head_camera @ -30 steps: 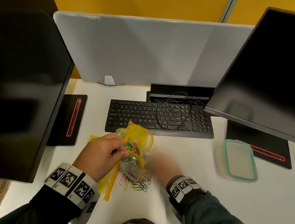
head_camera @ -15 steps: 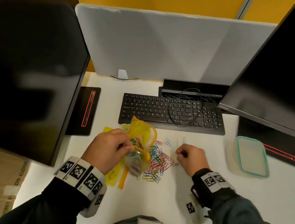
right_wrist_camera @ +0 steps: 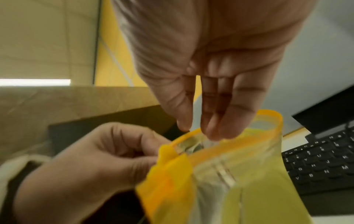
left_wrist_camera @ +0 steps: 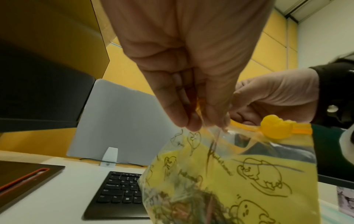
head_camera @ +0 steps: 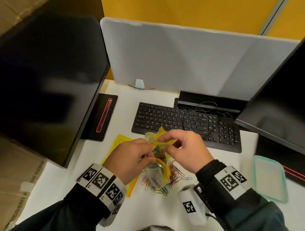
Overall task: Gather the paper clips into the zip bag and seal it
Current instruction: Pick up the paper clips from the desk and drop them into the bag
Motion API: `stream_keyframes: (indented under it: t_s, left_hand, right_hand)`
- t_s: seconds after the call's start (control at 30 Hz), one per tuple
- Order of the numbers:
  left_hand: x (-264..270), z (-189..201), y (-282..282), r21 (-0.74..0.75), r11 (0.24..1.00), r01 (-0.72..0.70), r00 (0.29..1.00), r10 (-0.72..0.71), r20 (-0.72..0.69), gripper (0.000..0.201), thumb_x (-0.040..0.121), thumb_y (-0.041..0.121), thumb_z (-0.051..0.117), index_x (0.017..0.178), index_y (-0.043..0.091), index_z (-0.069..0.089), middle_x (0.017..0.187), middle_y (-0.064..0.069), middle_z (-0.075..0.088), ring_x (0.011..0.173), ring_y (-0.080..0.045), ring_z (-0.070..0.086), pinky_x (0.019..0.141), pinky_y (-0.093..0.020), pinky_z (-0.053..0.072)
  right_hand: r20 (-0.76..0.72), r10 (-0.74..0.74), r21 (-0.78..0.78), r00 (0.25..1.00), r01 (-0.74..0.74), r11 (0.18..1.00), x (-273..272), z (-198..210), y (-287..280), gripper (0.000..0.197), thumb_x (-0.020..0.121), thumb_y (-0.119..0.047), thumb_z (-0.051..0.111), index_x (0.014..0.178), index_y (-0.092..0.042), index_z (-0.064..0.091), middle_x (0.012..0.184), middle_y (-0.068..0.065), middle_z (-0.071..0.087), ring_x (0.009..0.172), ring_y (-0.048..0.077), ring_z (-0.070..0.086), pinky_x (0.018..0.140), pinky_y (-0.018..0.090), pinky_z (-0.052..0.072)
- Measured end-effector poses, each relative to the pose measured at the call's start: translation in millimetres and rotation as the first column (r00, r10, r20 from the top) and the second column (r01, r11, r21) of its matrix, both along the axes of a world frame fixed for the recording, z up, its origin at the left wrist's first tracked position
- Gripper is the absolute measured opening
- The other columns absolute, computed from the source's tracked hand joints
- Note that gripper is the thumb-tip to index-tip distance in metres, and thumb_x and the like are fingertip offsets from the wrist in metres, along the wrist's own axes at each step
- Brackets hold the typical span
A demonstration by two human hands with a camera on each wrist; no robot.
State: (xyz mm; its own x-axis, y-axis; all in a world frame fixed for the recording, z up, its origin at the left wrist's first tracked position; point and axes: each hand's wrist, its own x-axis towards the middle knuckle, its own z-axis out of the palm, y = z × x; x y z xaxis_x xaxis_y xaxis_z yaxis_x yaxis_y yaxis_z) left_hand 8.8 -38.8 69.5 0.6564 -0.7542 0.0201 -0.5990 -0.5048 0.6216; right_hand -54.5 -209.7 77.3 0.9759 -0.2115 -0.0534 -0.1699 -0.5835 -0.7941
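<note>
From the head view, the left hand [head_camera: 129, 162] pinches the rim of the yellow zip bag [head_camera: 157, 173], held above loose paper clips [head_camera: 176, 175] near the desk's [head_camera: 155, 211] front edge. In the left wrist view its fingertips [left_wrist_camera: 188, 121] pinch the bag's mouth beside the slider [left_wrist_camera: 275, 128]. In the right wrist view the right hand [right_wrist_camera: 208, 84] holds thumb and fingers slightly apart over the open mouth; whether it grips anything I cannot tell.

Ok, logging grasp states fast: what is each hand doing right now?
Left hand: pinches the rim of the zip bag, holding it up.
Right hand: fingertips together at the bag's mouth; contents cannot be told.
</note>
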Motion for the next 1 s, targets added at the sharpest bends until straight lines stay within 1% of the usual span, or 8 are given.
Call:
stream_keyframes:
  t_s: [0.1,0.17,0.27,0.37,0.5,0.67,0.83,1.0]
  left_hand:
    - [4,0,4,0.009,0.999,-0.041,0.999,0.041,0.018,0.012,0.080,0.028,0.065,0.078,0.017,0.068,0.087,0.005,0.064,0.079,-0.011,0.058,0.073,-0.033,0.049]
    - [5,-1,7,-0.002,0.998,-0.068,0.997,0.068,0.021,0.017,0.076,0.034,0.061,0.075,0.018,0.068,0.084,0.006,0.064,0.076,-0.008,0.058,0.072,-0.031,0.049]
    - [1,-3,15,-0.023,0.995,-0.099,0.995,0.099,0.022,0.016,0.071,0.032,0.061,0.072,0.018,0.068,0.082,0.008,0.065,0.076,-0.004,0.056,0.070,-0.022,0.046]
    - [-2,-3,25,-0.037,0.990,-0.139,0.990,0.140,0.028,0.011,0.069,0.029,0.064,0.070,0.019,0.068,0.084,0.009,0.065,0.081,-0.003,0.056,0.069,-0.013,0.045]
    - [-4,-3,34,-0.041,0.987,-0.155,0.986,0.157,0.058,0.013,0.069,0.030,0.065,0.069,0.019,0.070,0.082,0.008,0.067,0.080,-0.004,0.058,0.066,-0.018,0.048]
    - [-8,-9,34,-0.060,0.981,-0.184,0.982,0.186,0.035,0.026,0.070,0.042,0.060,0.070,0.019,0.069,0.080,0.005,0.068,0.076,-0.006,0.059,0.064,-0.022,0.048]
    - [-14,-17,23,-0.064,0.980,-0.188,0.982,0.187,-0.020,0.013,0.070,0.033,0.064,0.069,0.021,0.068,0.081,0.007,0.066,0.078,-0.004,0.057,0.066,-0.019,0.047]
    - [-20,-22,7,-0.024,0.989,-0.148,0.989,0.147,-0.031,0.024,0.071,0.041,0.059,0.071,0.018,0.068,0.083,0.006,0.066,0.082,-0.002,0.054,0.068,-0.018,0.044]
  right_hand:
    - [0.114,-0.204,0.120,0.972,0.190,0.974,-1,-17,-23,0.035,0.081,-0.001,0.059,0.073,-0.035,0.059,0.075,-0.014,0.062,0.058,-0.004,0.052,0.060,0.013,0.043]
    - [0.001,-0.212,-0.037,0.977,0.212,0.977,-6,-38,-35,0.023,0.081,-0.008,0.063,0.088,-0.030,0.060,0.093,-0.006,0.064,0.071,-0.001,0.056,0.069,0.021,0.047]
    - [-0.404,0.004,-0.226,0.915,-0.104,0.968,-19,-84,-32,0.069,0.072,-0.032,0.075,0.132,-0.034,0.040,0.143,0.006,0.039,0.123,0.023,0.045,0.100,0.038,0.043]
    - [-0.510,0.170,-0.268,0.843,-0.343,0.900,-27,-116,-12,0.084,0.070,-0.033,0.075,0.139,-0.043,0.028,0.155,0.005,0.016,0.139,0.030,0.022,0.109,0.046,0.035]
    - [-0.386,0.170,-0.370,0.907,-0.321,0.872,-29,-132,-2,0.046,0.090,-0.017,0.053,0.133,-0.030,0.045,0.137,0.009,0.045,0.124,0.030,0.042,0.098,0.040,0.044]
    - [-0.313,0.101,-0.290,0.944,-0.196,0.937,-30,-124,-15,0.033,0.090,-0.009,0.048,0.119,-0.018,0.062,0.113,0.011,0.064,0.107,0.030,0.058,0.091,0.031,0.045]
    - [-0.195,-0.116,-0.116,0.974,0.095,0.989,-37,-96,-35,0.022,0.086,-0.009,0.060,0.105,-0.015,0.071,0.102,0.004,0.072,0.090,0.018,0.064,0.083,0.017,0.042]
    - [-0.029,-0.178,0.076,0.984,0.180,0.981,-48,-44,-50,0.016,0.083,-0.010,0.065,0.092,-0.022,0.071,0.073,-0.017,0.062,0.070,0.003,0.055,0.071,0.028,0.052]
